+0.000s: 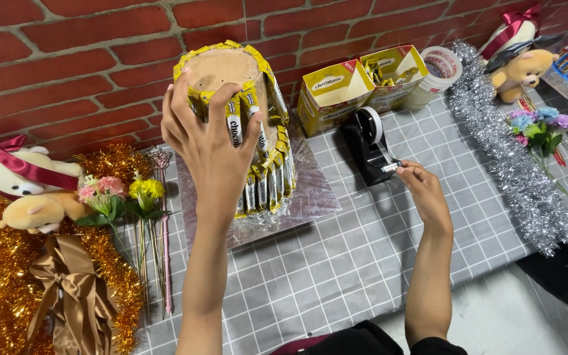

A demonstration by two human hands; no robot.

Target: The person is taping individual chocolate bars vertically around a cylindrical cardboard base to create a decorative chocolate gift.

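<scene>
Both forearms reach up from the near edge of the table [336, 263], which wears a grey checked cloth. Left hand [212, 141], fingers spread, presses flat against the upper tier of a chocolate-bar tower [258, 131], pinning a yellow-wrapped bar [233, 121] upright against the cardboard core, apparently so it stays put until it is fastened. That tower stands on a silver foil board [297, 197] toward the far-left part of the table, close to the brick wall [100, 52].

Right hand [422, 187] has thumb and forefinger pinched on the free end of tape at the blade of a black tape dispenser [368, 148], which sits just right of the foil board, within easy reach.

Behind the dispenser, along the far edge, stand two opened yellow chocolate boxes [336, 92] and a roll of clear tape [438, 72]. Silver tinsel [514, 164] runs down the right side, with a teddy bear [520, 66] and artificial flowers [537, 128] near the far-right corner. At the left edge lie gold tinsel [8, 296], a bronze ribbon bow [70, 289], two more plush bears [24, 187] and small flowers [123, 197].
</scene>
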